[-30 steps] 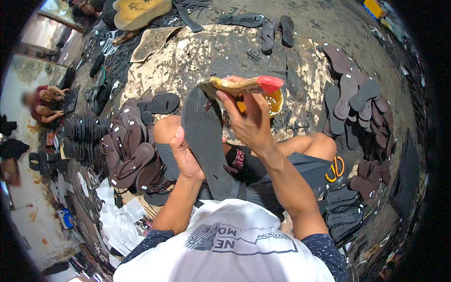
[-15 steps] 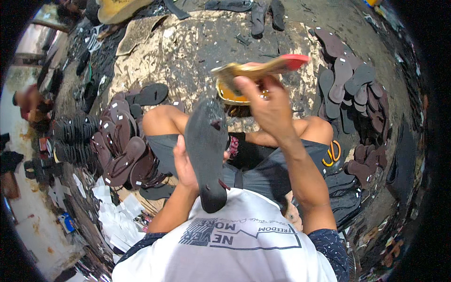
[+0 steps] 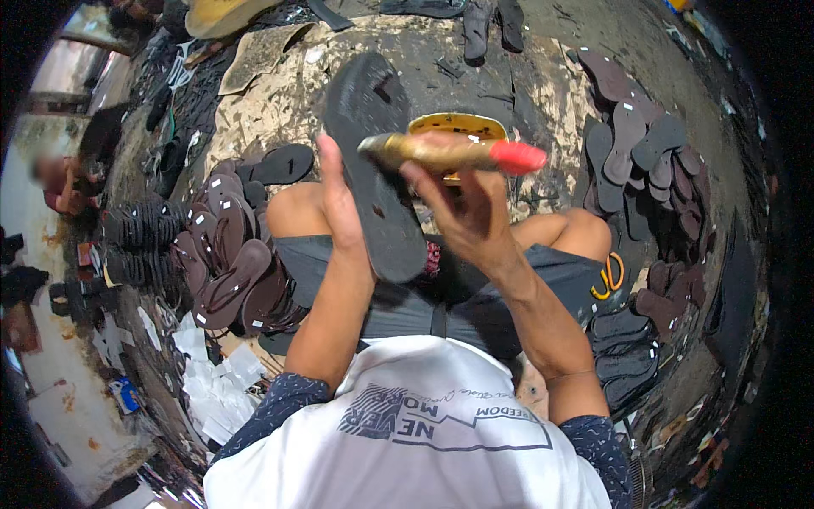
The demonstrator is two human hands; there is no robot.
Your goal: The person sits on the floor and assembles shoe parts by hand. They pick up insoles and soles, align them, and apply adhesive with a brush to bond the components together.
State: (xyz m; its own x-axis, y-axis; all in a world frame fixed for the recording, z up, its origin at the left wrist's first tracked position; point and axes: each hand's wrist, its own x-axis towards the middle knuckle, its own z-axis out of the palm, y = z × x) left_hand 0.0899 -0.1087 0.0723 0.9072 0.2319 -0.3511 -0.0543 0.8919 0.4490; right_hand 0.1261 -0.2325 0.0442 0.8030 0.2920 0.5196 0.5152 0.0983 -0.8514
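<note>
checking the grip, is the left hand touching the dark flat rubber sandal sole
Touching. The head view shows the left hand pressed along the edge of the dark flat rubber sandal sole, holding it upright, with no gap between palm and sole.

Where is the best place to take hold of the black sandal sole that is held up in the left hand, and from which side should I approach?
Probably the narrow lower end of the black sandal sole, from its left edge, as the left hand does now. The sole stands upright, flat face toward the right, where the right hand holds a brush across it, so that face stays free.
</note>
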